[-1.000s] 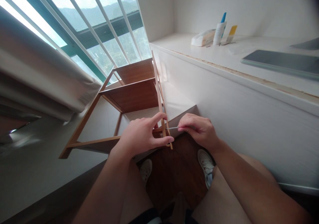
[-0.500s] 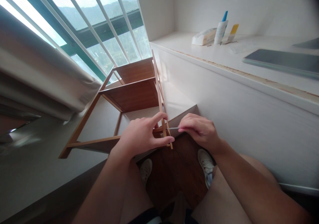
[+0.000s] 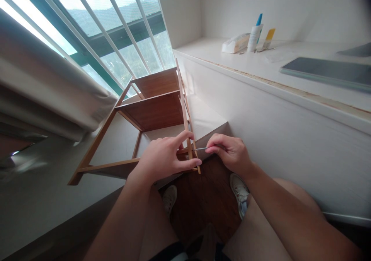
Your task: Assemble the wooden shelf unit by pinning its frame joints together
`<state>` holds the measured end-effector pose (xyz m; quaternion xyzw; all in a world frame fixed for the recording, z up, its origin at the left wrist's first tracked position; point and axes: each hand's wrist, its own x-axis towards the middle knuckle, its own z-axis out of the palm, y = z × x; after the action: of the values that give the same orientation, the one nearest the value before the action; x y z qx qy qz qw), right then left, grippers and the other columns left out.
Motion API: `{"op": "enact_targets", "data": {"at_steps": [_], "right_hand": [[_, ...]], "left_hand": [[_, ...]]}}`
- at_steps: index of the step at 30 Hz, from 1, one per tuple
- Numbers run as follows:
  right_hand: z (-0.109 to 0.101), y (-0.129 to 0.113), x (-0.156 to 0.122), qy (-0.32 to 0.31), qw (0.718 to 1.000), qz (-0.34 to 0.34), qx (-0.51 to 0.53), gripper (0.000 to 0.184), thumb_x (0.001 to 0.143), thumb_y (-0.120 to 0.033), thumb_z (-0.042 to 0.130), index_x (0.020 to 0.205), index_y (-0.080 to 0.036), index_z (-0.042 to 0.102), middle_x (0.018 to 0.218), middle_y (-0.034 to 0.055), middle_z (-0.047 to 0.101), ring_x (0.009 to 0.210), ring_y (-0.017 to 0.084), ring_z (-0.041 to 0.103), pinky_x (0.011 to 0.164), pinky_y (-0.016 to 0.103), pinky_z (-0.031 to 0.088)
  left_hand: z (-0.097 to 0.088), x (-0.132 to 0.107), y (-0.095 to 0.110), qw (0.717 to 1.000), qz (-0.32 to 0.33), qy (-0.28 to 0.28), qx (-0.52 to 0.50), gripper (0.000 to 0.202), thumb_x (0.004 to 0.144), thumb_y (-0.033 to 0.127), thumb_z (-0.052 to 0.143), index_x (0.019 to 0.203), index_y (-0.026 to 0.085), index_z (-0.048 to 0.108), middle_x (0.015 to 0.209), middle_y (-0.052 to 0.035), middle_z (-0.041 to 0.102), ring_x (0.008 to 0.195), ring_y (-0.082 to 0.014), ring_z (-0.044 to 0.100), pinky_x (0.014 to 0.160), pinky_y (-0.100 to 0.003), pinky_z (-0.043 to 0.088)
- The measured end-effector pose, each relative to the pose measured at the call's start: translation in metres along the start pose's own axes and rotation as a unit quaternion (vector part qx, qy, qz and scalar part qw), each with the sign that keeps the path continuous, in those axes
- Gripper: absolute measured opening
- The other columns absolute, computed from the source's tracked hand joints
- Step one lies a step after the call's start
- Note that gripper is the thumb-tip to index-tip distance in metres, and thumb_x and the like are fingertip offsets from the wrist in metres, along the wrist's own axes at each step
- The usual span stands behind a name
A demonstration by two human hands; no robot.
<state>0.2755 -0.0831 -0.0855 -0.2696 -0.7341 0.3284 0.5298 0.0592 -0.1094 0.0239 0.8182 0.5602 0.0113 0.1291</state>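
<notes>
A brown wooden shelf frame (image 3: 156, 112) leans out in front of me, its boards and slim posts tilted. My left hand (image 3: 165, 156) grips the frame at a corner near its lower right end, thumb and forefinger around either side of the post (image 3: 190, 149). From the right, my right hand (image 3: 228, 150) pinches a thin metal rod-shaped tool (image 3: 199, 149). The tool's far tip meets the post between my left thumb and forefinger. My right fingers cover its near end, so its exact kind is hidden.
A white ledge (image 3: 214, 52) with a chipped edge runs along the right. On it are a white tube with a blue tip (image 3: 255, 36), a yellow-capped item (image 3: 269, 36), a soft packet (image 3: 234, 44) and a dark flat device (image 3: 327, 71). A curtain (image 3: 52, 83) hangs left.
My right hand has turned slightly at the wrist, its fingers rolling around the tool's end. My left hand stays on the frame. The view has shifted very slightly.
</notes>
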Motion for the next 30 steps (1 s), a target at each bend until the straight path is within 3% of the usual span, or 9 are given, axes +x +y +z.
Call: {"op": "enact_targets", "data": {"at_steps": [9, 16, 30], "right_hand": [[-0.009, 0.003, 0.001, 0.027, 1.000, 0.009, 0.010, 0.003, 0.087, -0.020, 0.072, 0.085, -0.020, 0.069, 0.075, -0.0005, 0.068, 0.067, 0.012, 0.059, 0.063, 0.025, 0.047], [-0.007, 0.003, 0.002, -0.017, 0.998, -0.047, 0.031, 0.006, 0.088, -0.016, 0.069, 0.090, -0.021, 0.069, 0.081, 0.0029, 0.069, 0.075, 0.016, 0.063, 0.071, 0.031, 0.052], [-0.006, 0.004, 0.004, -0.029, 0.995, -0.094, 0.011, 0.014, 0.089, -0.010, 0.065, 0.095, -0.022, 0.069, 0.084, 0.0048, 0.069, 0.078, 0.018, 0.064, 0.071, 0.033, 0.054]], "left_hand": [[0.000, -0.001, 0.000, 1.000, 0.000, -0.003, 0.001, 0.062, 0.077, 0.081, 0.053, 0.122, 0.038, 0.050, 0.084, 0.0045, 0.068, 0.074, -0.0217, 0.063, 0.062, -0.028, 0.037], [0.000, 0.000, 0.001, 1.000, 0.001, -0.002, -0.001, 0.061, 0.077, 0.080, 0.053, 0.121, 0.037, 0.050, 0.083, 0.0047, 0.068, 0.074, -0.0215, 0.063, 0.062, -0.028, 0.037], [0.001, 0.000, 0.001, 1.000, -0.001, 0.000, 0.002, 0.063, 0.076, 0.081, 0.053, 0.121, 0.037, 0.051, 0.082, 0.0040, 0.068, 0.073, -0.0220, 0.064, 0.062, -0.028, 0.038]]}}
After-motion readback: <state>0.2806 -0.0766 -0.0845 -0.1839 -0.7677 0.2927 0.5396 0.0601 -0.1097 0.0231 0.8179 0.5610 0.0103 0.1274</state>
